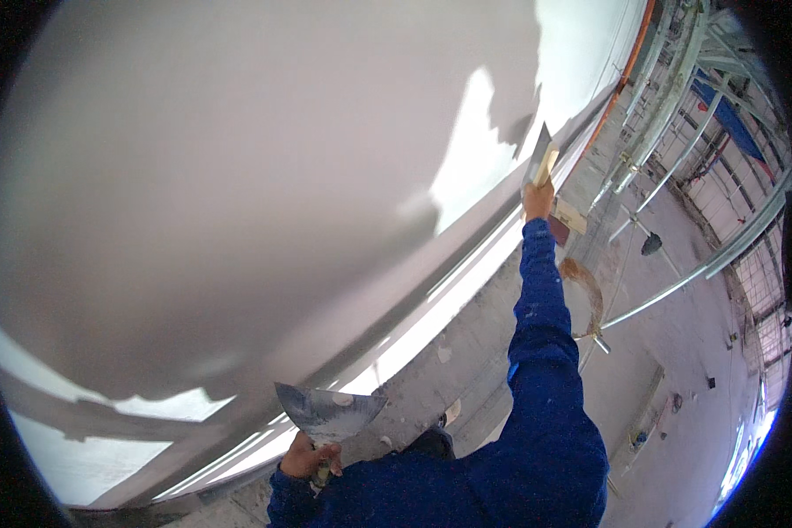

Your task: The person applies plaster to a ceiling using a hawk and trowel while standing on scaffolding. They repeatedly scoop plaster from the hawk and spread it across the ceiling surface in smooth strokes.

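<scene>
My left hand [306, 456], low and left of centre, is closed round the handle of a broad putty knife [327, 414]. Its wide metal blade faces up and has pale smears on it. Farther off to the right, my right arm is stretched out in a blue sleeve. The right hand [538, 201] grips a plastering trowel [546, 165] with a pale wooden handle and a thin blade. That blade is at the smooth pale wall [238, 194]; whether it touches the surface I cannot tell. Patches of sunlight and shadow lie across the wall.
Metal scaffold tubes [669, 101] rise at the right, with a lower tube [669, 290] crossing above the concrete floor [678, 352]. A narrow ledge [444, 356] runs along the wall's foot. A pale block [571, 216] lies beyond my right wrist.
</scene>
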Action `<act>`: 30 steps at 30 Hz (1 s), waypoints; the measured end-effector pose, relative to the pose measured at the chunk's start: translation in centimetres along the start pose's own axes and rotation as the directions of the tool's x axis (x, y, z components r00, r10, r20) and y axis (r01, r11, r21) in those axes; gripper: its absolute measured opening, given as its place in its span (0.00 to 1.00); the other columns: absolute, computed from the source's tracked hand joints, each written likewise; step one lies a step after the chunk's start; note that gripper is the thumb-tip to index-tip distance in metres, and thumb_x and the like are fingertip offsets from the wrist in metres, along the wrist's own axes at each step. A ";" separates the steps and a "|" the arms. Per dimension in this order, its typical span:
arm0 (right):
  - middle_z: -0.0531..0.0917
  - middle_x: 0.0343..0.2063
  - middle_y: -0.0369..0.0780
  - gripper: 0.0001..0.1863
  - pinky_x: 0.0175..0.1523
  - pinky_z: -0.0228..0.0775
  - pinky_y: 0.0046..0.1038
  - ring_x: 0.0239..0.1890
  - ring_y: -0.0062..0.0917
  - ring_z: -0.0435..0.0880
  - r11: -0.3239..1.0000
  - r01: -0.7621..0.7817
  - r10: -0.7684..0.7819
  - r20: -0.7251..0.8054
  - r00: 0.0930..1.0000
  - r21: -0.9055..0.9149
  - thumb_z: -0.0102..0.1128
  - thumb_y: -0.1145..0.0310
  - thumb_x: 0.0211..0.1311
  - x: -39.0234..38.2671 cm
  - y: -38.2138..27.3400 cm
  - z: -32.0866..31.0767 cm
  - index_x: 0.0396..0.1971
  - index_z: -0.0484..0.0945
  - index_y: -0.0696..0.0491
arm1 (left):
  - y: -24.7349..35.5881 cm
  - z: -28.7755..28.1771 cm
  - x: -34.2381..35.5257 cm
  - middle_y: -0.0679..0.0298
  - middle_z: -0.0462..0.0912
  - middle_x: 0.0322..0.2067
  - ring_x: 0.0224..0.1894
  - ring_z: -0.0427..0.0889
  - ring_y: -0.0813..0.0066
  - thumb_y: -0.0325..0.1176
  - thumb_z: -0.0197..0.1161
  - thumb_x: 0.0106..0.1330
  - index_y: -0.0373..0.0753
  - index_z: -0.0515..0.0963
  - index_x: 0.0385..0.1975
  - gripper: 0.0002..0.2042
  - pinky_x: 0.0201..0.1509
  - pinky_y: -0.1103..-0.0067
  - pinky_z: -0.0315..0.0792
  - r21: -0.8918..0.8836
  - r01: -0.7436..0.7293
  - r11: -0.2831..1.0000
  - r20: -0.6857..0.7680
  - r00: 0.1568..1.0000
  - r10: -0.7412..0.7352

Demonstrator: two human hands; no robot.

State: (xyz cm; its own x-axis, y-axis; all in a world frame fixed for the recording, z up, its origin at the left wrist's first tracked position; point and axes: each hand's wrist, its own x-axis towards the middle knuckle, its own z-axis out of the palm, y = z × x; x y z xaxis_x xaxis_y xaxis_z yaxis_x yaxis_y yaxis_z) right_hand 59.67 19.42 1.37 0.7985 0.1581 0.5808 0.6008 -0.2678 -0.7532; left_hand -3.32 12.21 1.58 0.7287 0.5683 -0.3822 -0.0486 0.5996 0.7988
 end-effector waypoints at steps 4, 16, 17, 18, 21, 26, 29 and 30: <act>0.75 0.36 0.51 0.30 0.45 0.65 0.33 0.39 0.41 0.74 0.977 -0.026 0.015 0.051 0.999 0.213 0.50 0.78 0.37 4.4 1.1 2.4 0.49 0.63 0.59 | 0.4 0.0 0.8 0.58 0.72 0.18 0.15 0.73 0.69 0.23 0.56 0.51 0.28 0.61 0.41 0.18 0.21 0.75 0.70 0.111 0.050 0.993 -0.007 0.999 -0.049; 0.71 0.29 0.40 0.28 0.36 0.64 0.24 0.31 0.26 0.71 0.919 -0.151 0.068 0.231 0.971 0.364 0.50 0.80 0.36 -11.7 -10.8 1.4 0.46 0.62 0.62 | 2.2 -1.1 -0.7 0.57 0.73 0.19 0.17 0.75 0.68 0.19 0.54 0.51 0.29 0.61 0.40 0.16 0.20 0.76 0.71 -0.041 0.002 0.999 0.103 0.995 0.003; 0.71 0.30 0.41 0.28 0.36 0.64 0.25 0.32 0.26 0.71 0.910 -0.188 0.085 0.278 0.957 0.369 0.49 0.80 0.35 -13.4 -12.5 0.7 0.46 0.62 0.63 | 2.2 -1.6 -1.1 0.56 0.73 0.19 0.17 0.75 0.68 0.19 0.54 0.51 0.29 0.62 0.40 0.15 0.20 0.76 0.71 -0.015 0.001 1.000 0.114 0.993 0.001; 0.71 0.31 0.42 0.29 0.38 0.64 0.25 0.33 0.27 0.70 0.918 -0.149 0.056 0.253 0.966 0.367 0.49 0.80 0.35 -15.1 -11.4 1.0 0.47 0.61 0.63 | 2.4 -2.0 -1.3 0.55 0.74 0.19 0.17 0.75 0.67 0.19 0.56 0.50 0.28 0.63 0.39 0.15 0.20 0.75 0.71 -0.017 -0.018 1.000 0.187 0.982 0.020; 0.65 0.49 0.51 0.37 0.56 0.57 0.32 0.53 0.38 0.64 0.949 -0.107 0.012 0.306 0.952 0.298 0.50 0.84 0.38 -21.3 -15.7 0.0 0.55 0.54 0.58 | 2.8 -1.9 -2.7 0.55 0.74 0.18 0.16 0.75 0.66 0.18 0.57 0.49 0.27 0.63 0.40 0.17 0.19 0.75 0.71 -0.083 -0.120 0.989 0.102 0.986 0.128; 0.57 0.55 0.50 0.40 0.62 0.47 0.35 0.58 0.42 0.54 0.953 0.058 -0.155 0.319 0.935 0.296 0.52 0.85 0.39 -30.8 -27.1 -2.5 0.58 0.52 0.53 | 3.1 -4.0 -5.1 0.52 0.75 0.20 0.16 0.75 0.65 0.16 0.56 0.48 0.26 0.62 0.42 0.20 0.18 0.73 0.71 -0.105 -0.199 0.974 0.107 0.972 0.210; 0.56 0.55 0.50 0.42 0.60 0.50 0.41 0.57 0.44 0.55 0.937 0.156 -0.234 0.231 0.944 0.312 0.51 0.86 0.37 -36.0 -31.4 -2.6 0.58 0.51 0.50 | 4.4 -2.6 -7.5 0.52 0.75 0.20 0.15 0.75 0.65 0.16 0.56 0.47 0.26 0.63 0.42 0.19 0.17 0.73 0.70 -0.303 -0.390 0.870 -0.036 0.917 0.398; 0.55 0.55 0.51 0.42 0.60 0.49 0.41 0.58 0.45 0.54 0.948 0.118 -0.200 0.268 0.942 0.294 0.51 0.86 0.37 -37.5 -33.0 -3.0 0.58 0.50 0.50 | 4.8 -2.8 -8.0 0.51 0.75 0.23 0.16 0.75 0.65 0.17 0.59 0.45 0.26 0.63 0.42 0.21 0.16 0.73 0.71 -0.282 -0.404 0.870 -0.024 0.910 0.415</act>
State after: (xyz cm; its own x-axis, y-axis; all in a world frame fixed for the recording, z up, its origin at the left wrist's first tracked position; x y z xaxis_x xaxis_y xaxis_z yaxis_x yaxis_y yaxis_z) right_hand 9.84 19.46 5.38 0.6421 0.4571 0.6155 0.6747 0.0444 -0.7368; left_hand -11.29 12.08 7.15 0.6263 0.7791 -0.0273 -0.5297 0.4510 0.7183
